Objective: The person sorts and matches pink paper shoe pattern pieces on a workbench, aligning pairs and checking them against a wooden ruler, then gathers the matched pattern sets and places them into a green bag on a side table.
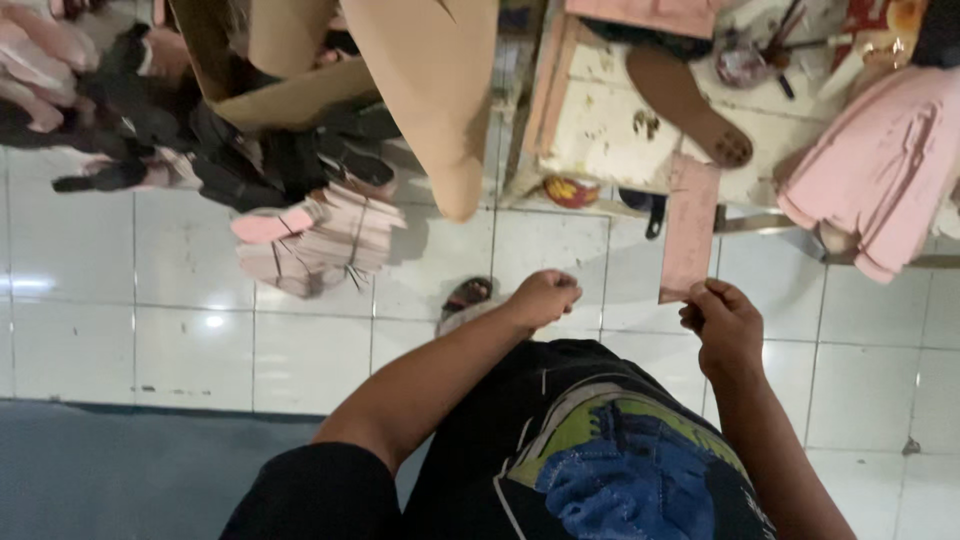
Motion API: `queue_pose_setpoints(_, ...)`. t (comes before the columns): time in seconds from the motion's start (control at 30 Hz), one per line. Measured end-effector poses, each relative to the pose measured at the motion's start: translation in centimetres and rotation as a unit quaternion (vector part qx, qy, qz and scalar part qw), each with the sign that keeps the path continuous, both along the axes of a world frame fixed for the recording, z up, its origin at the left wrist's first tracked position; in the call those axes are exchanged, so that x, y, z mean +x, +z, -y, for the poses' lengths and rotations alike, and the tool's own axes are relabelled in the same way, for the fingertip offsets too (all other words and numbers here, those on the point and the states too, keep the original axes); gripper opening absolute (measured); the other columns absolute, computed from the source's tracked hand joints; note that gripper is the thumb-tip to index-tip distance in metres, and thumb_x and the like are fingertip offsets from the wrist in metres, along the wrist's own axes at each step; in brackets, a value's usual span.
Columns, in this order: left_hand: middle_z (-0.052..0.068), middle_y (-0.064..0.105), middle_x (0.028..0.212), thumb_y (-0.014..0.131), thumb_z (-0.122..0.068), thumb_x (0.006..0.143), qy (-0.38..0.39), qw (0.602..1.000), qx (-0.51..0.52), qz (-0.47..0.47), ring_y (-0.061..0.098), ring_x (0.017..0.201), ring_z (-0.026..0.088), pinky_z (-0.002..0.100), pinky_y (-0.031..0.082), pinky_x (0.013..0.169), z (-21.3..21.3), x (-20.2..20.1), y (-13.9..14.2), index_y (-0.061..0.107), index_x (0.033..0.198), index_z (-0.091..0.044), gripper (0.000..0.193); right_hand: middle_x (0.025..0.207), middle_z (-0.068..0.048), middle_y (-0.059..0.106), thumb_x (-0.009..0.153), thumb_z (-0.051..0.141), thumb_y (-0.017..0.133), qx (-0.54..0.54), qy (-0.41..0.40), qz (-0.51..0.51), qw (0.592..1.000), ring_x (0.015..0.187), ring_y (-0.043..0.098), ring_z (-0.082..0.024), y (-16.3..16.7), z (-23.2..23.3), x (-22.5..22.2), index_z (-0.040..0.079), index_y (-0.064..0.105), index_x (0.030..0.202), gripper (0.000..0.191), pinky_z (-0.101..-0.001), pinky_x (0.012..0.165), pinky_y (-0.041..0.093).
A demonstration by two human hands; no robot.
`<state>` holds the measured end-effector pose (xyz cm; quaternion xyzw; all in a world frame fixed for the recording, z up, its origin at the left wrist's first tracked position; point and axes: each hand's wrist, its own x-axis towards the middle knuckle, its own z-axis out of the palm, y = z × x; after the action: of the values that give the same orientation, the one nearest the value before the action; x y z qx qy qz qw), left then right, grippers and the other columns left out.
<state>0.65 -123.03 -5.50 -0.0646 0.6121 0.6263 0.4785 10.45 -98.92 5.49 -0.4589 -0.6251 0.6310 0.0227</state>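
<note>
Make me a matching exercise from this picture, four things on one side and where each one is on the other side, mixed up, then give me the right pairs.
Things:
1. pink strip
2. brown sole cutout
3. bundle of pink pieces
4. left hand

Places:
A. lying on the stained white worktable
B. on the white tiled floor, left of centre
C. closed in a fist, holding nothing that shows
D. pinched at its lower end by the right hand

Pairs: 1-D, 2-A, 3-B, 4-C
</note>
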Motion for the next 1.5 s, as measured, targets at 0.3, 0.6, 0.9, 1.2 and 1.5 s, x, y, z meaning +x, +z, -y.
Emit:
queue_pose_setpoints(0.3,0.007,0.072,0.096,0.067,-0.025,0.088,-0.047,0.999,-0.013,0.018,0.067,0.079,0.017,0.031,0.054,0.066,4.5,-7.2,2.2,0.069,0.122,-0.003,0.040,0.095,-0.013,0.071,0.098,0.012,0.062,0.003,0.046,0.016,0.999,0.076,0.065,-0.018,0.9,4.3,-5.5,-0.006,0.066,0.119,0.028,-0.0324,0.071,0.057)
queue_pose_setpoints(0.6,0.006,0.074,0.106,0.061,-0.026,0.091,-0.129,0.991,-0.023,0.009,0.068,0.092,0.016,0.030,0.055,0.079,-1.4,-9.8,5.9,0.062,0.131,-0.004,0.046,0.098,-0.011,0.070,0.096,0.011,0.060,0.008,-0.158,-0.030,0.987,0.078,0.067,-0.019,4.6,-6.2,-1.9,-0.003,0.061,0.128,0.035,-0.0324,0.071,0.057)
queue_pose_setpoints(0.9,0.006,0.074,0.101,0.066,-0.024,0.090,-0.161,0.984,-0.030,-0.072,0.068,0.086,0.014,0.029,0.054,0.074,-19.0,-6.3,6.0,0.067,0.125,-0.001,0.041,0.094,-0.008,0.069,0.094,0.010,0.063,-0.016,-0.213,-0.066,0.975,0.077,0.068,-0.017,5.1,-23.4,1.6,-0.003,0.061,0.128,0.036,-0.0311,0.069,0.057)
queue_pose_setpoints(1.2,0.015,0.070,0.101,0.068,-0.026,0.089,-0.180,0.895,-0.129,-0.386,0.068,0.095,0.030,0.039,0.053,0.087,-40.1,-6.3,8.9,0.067,0.115,0.002,0.038,0.095,-0.010,0.072,0.093,0.012,0.063,-0.024,-0.142,-0.001,0.990,0.075,0.067,-0.015,3.3,-36.4,5.3,-0.003,0.064,0.124,0.035,-0.0293,0.067,0.056)
queue_pose_setpoints(1.5,0.025,0.047,0.138,0.086,-0.042,0.077,-0.225,0.829,-0.280,-0.428,0.048,0.124,0.045,0.052,0.042,0.106,-51.2,-9.1,8.6,0.040,0.144,-0.003,0.091,0.099,-0.009,0.073,0.092,0.014,0.064,-0.029,-0.129,-0.002,0.991,0.078,0.067,-0.015,1.0,-42.4,3.5,-0.002,0.066,0.123,0.035,-0.0293,0.068,0.055)
